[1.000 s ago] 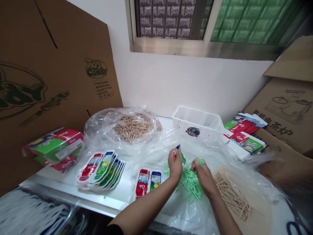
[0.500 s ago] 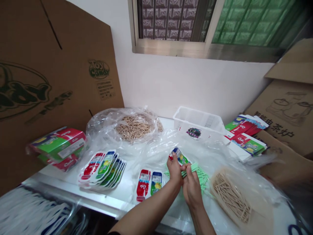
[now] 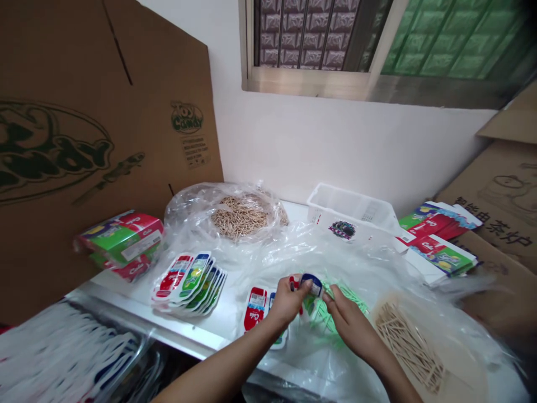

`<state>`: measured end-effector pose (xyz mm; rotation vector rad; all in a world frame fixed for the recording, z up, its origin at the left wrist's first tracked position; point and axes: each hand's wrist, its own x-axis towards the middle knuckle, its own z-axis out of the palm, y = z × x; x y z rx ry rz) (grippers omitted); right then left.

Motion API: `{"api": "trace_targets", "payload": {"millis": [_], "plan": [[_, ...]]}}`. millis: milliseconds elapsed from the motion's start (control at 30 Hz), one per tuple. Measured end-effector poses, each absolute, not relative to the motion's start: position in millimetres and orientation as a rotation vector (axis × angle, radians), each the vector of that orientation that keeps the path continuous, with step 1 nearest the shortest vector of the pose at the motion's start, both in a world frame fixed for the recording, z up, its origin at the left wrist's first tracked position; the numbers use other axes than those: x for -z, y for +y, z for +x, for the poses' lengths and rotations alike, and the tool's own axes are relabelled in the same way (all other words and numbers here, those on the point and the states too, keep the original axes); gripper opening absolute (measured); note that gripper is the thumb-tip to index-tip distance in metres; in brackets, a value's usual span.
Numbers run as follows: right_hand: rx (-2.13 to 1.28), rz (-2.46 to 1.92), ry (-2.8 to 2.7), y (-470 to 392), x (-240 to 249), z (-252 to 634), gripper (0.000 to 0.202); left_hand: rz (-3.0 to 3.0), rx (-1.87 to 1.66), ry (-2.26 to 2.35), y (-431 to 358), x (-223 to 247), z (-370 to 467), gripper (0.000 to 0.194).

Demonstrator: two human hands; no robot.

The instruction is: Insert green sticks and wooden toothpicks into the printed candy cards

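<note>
My left hand (image 3: 288, 301) grips a small printed packet (image 3: 311, 284) with a blue top and a red side, tilted up from the table. At the packet's right edge, my right hand (image 3: 343, 314) pinches what looks like a thin light-green stick, partly hidden by the fingers. A loose pile of green plastic sticks (image 3: 352, 296) lies on clear plastic just behind and under my hands. Partly covered by my left forearm is another red-and-blue packet pair (image 3: 255, 308), printed "Cola" on its red half. Farther left, several such packets (image 3: 195, 274) lie in an overlapping stack.
A plastic bag of wooden sticks (image 3: 239, 218) sits at the back; more wooden sticks (image 3: 409, 341) lie in a tray at right. A white basket (image 3: 352, 204) stands by the wall. Printed boxes (image 3: 440, 240) are at right, wrapped boxes (image 3: 126, 235) at left beside a large carton (image 3: 138, 134).
My hands have drawn apart slightly, the right one moving right and the left one left. The packet has tilted, so its blue top now faces me. The camera view has turned a little left.
</note>
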<state>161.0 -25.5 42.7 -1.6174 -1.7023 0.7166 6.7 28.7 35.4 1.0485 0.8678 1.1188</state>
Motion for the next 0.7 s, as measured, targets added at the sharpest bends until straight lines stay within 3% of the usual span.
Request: {"api": "trace_targets", "payload": {"millis": [233, 567, 700], "plan": [[-0.775, -1.59, -1.869, -27, -61, 160, 0.022, 1.173, -1.102, 0.944, 25, -36, -18, 0.025], [-0.909, -1.539, -2.066, -17, -82, 158, 0.025, 1.58, -1.23, 0.97, 17, -47, -35, 0.001], [-0.943, -1.475, -2.03, -16, -87, 157, 0.023, 1.684, -1.259, 0.918, 17, -47, -41, 0.005]]}}
